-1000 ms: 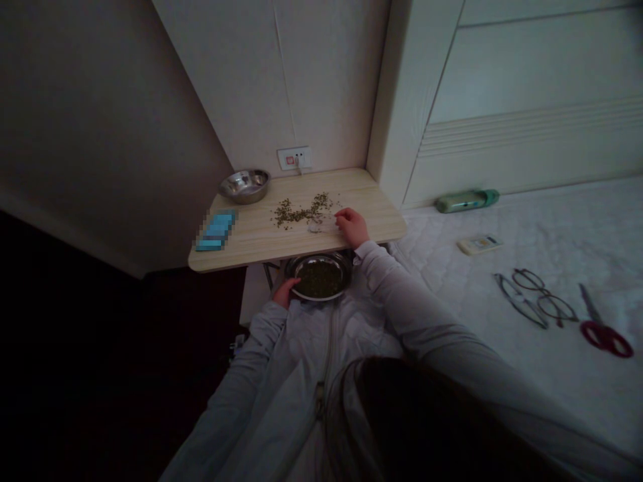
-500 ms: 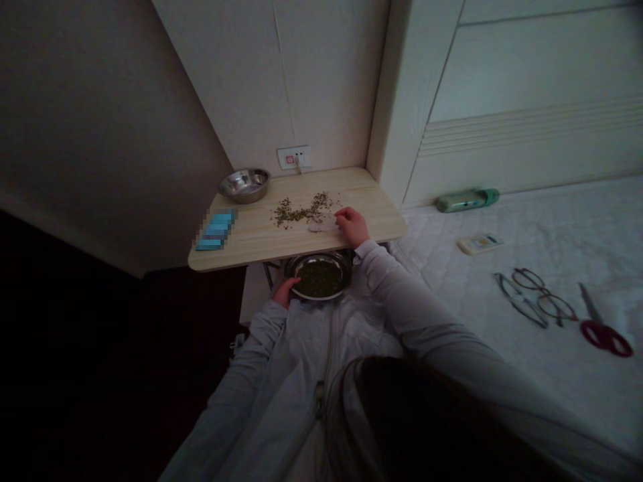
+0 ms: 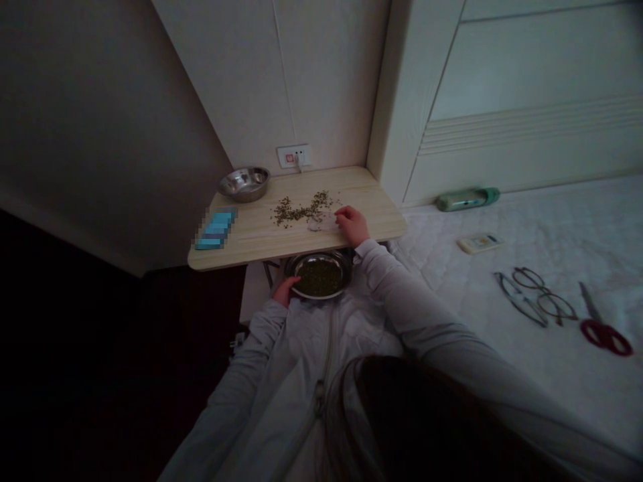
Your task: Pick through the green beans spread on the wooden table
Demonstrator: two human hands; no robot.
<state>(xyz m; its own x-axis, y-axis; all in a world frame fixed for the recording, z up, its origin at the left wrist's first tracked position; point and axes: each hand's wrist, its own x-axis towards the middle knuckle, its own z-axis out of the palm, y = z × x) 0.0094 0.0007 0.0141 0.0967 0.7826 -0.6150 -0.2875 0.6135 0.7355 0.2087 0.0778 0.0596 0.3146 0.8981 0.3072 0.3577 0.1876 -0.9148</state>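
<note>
My left hand grips the left rim of a metal bowl at my lap, its thumb over the edge. Small dark green grains, perhaps beans, fill much of that bowl. Above the near right part of the wooden table, my right hand is closed, fingers pinched on a pale see-through piece. This piece lies low at the tabletop; its exact kind is unclear. Just beyond and left of it, more green grains are scattered loosely over the wood.
An empty-looking metal bowl stands at the table's back left, with a blurred blue item in front. On the white bed lie a green bottle, a remote-like white object, glasses and red-handled scissors. A wall socket is behind.
</note>
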